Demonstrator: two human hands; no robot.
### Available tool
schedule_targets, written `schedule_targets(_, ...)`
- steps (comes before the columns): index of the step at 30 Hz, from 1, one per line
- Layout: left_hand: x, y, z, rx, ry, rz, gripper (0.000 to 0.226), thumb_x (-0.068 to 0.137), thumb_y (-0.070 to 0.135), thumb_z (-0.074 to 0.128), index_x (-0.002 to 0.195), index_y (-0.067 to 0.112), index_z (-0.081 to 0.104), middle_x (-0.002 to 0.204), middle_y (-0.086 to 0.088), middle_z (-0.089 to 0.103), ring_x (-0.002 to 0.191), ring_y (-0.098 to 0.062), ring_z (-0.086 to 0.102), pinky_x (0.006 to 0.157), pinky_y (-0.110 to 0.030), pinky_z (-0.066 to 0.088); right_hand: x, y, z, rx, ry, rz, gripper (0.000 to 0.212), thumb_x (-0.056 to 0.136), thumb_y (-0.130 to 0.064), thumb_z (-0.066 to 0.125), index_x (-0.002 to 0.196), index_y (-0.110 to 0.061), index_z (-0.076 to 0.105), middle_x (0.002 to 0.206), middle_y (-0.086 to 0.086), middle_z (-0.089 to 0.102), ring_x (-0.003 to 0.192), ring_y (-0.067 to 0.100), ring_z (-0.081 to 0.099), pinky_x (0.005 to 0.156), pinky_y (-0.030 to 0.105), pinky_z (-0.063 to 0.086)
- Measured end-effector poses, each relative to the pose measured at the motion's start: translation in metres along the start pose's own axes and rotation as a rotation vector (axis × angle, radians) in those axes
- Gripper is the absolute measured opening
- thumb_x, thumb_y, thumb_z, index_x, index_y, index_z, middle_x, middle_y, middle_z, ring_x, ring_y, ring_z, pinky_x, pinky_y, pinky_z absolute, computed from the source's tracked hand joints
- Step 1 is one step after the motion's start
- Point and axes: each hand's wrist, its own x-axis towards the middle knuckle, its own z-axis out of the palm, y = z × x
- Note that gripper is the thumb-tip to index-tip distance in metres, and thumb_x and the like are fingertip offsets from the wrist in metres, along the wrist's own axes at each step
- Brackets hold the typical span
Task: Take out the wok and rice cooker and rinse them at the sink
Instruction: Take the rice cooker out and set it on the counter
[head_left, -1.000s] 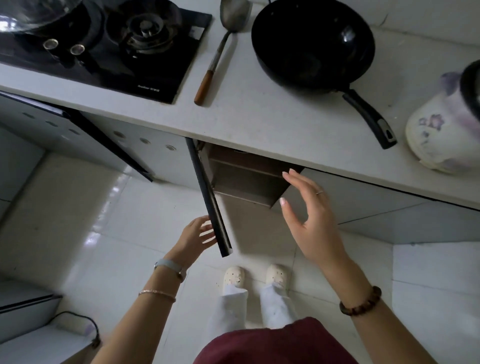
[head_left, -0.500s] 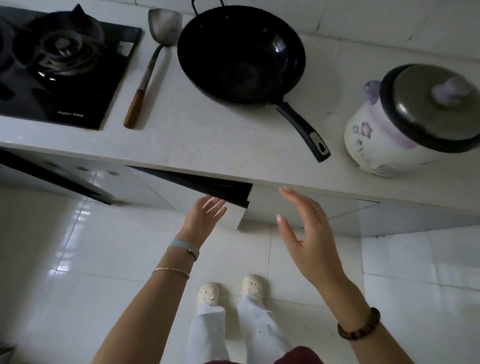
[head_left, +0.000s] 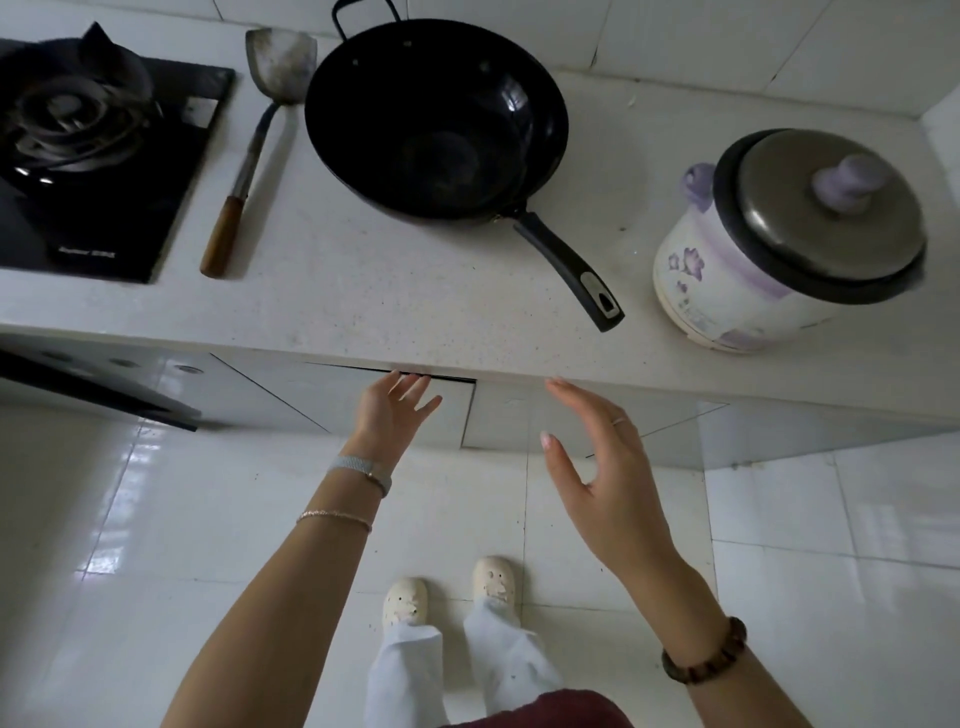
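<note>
Head view: one wok (head_left: 436, 119), one rice cooker (head_left: 727, 275), one spatula (head_left: 249, 171) on the counter (head_left: 363, 301); left hand (head_left: 389, 410) and right hand (head_left: 597, 467) both straight-fingered, empty.

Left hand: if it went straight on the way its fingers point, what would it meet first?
Probably the cabinet door, near its top edge just under the counter lip. The left hand looks close to it; depth is unclear, so it may be touching.
</note>
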Motion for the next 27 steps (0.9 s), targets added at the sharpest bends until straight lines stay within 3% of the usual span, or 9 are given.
schedule_targets(7, -0.034, 0.007, 0.001, 0.111, -0.057, -0.007, 0.046, 0.102, 0.019, 0.039, 0.146, 0.008, 0.031, 0.146, -0.012, 0.044, 0.134, -0.038, 0.041, 0.111, -0.054, 0.033, -0.009, -0.010, 0.004, 0.007, 0.016, 0.010, 0.046, 0.095, -0.024, 0.052, 0.140, -0.023, 0.044, 0.139, -0.014, 0.047, 0.132, -0.001, 0.036, 0.110, 0.032, 0.035)
schedule_targets(17, -0.120, 0.037, 0.008, 0.179, -0.319, 0.101, 0.037, 0.101, 0.020, 0.040, 0.136, 0.009, 0.048, 0.131, -0.009, 0.059, 0.123, -0.026, 0.055, 0.106, -0.046, 0.041, -0.016, -0.045, -0.004, 0.150, 0.166, 0.075, 0.043, 0.097, -0.026, 0.052, 0.139, -0.023, 0.043, 0.140, -0.014, 0.046, 0.133, 0.002, 0.038, 0.111, 0.029, 0.034)
schedule_targets(27, -0.147, 0.062, 0.037, 0.303, -0.495, 0.099, 0.036, 0.102, 0.021, 0.037, 0.133, 0.009, 0.051, 0.127, -0.010, 0.063, 0.122, -0.026, 0.057, 0.102, -0.044, 0.044, 0.001, -0.065, -0.013, 0.243, 0.316, 0.123, 0.039, 0.095, -0.023, 0.054, 0.134, -0.016, 0.049, 0.132, -0.006, 0.056, 0.122, 0.005, 0.050, 0.105, 0.027, 0.041)
